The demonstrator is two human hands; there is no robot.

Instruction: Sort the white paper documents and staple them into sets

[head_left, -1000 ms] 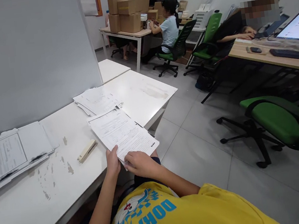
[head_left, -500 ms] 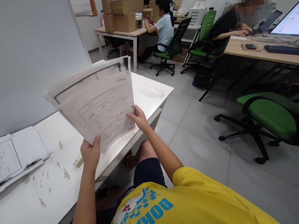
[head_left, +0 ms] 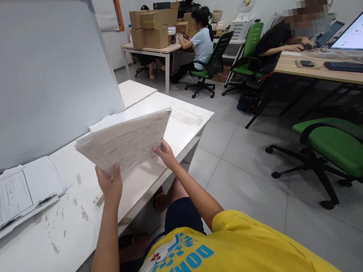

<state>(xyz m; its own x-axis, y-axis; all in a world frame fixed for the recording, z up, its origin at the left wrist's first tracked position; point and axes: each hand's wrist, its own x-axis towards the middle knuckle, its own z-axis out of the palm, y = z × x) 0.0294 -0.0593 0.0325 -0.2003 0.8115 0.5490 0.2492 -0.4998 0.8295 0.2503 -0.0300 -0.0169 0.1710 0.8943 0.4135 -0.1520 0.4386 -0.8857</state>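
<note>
A stack of printed paper sheets (head_left: 125, 141) is held up over the white table (head_left: 185, 113), its top tilted away from me. My left hand (head_left: 110, 181) grips the near left edge, thumb on the printed face. On the right edge, my right hand (head_left: 164, 152) pinches the sheets the same way. The fingers behind the paper are hidden. Close to my left wrist, a small pale yellowish object (head_left: 98, 198) lies on the table; its kind is unclear.
Another pile of printed sheets (head_left: 5, 199) lies at the left, before a large whiteboard (head_left: 36, 75). More paper (head_left: 104, 121) rests behind the held stack. A green chair (head_left: 337, 146) stands at the right. Two people sit at desks beyond, near cardboard boxes (head_left: 155, 37).
The upper part of the paper stack has tipped down and away from me, so its face looks foreshortened. Both hands keep their hold. The view has tilted slightly upward.
</note>
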